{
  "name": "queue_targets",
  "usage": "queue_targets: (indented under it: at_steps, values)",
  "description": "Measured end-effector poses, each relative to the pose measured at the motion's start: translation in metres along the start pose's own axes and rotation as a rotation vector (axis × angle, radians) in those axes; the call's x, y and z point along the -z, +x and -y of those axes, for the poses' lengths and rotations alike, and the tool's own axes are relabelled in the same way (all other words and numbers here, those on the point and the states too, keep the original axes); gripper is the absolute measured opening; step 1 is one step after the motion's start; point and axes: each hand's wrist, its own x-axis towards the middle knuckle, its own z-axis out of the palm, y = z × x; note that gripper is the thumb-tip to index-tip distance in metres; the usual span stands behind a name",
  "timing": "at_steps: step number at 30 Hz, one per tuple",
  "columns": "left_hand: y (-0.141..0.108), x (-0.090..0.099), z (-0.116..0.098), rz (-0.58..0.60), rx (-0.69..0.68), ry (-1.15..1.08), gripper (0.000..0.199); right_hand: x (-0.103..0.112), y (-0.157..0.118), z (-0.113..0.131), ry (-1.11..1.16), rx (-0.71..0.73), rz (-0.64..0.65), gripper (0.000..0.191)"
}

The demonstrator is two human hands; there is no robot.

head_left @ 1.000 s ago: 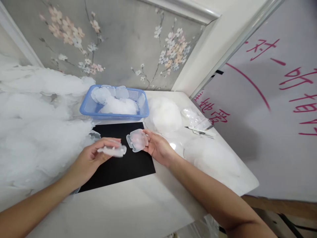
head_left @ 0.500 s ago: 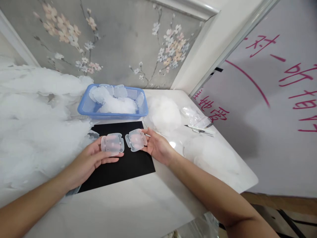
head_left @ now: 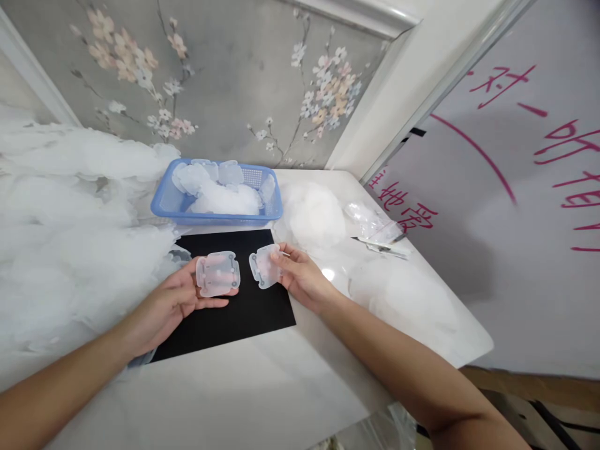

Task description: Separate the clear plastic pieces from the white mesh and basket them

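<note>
In my left hand [head_left: 180,294] rests a thin translucent plastic piece [head_left: 218,274], roughly square with rounded corners and small dark marks along its edges. My fingers show through from beneath it. A similar translucent piece [head_left: 263,267] with notched sides is pinched between the thumb and fingers of my right hand [head_left: 300,272]. The two pieces are apart, held above a black sheet [head_left: 244,312] on the white table. Just beyond the sheet is a blue plastic basket [head_left: 215,217] holding several translucent pieces like these.
A large pile of translucent white pieces [head_left: 70,250] fills the left side. Another white heap [head_left: 312,215] lies right of the basket. Farther right are a clear plastic bag [head_left: 365,219], a slim pen-like tool [head_left: 382,247] and more whitish pieces [head_left: 403,294]. A whiteboard [head_left: 469,269] with red writing stands at the right.
My right hand has moved slightly right, widening the gap between the pieces, and its thumb now lies over its piece. The left-hand piece has barely changed; the whole view has shifted slightly.
</note>
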Motion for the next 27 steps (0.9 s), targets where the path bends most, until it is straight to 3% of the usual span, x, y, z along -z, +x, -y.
queue_targets:
  at_steps: [27]
  values:
    - [0.0009,-0.004,-0.0014,-0.045,-0.001,0.076,0.069,-0.0019,-0.0004,-0.0043,0.039,-0.027,-0.037,0.028]
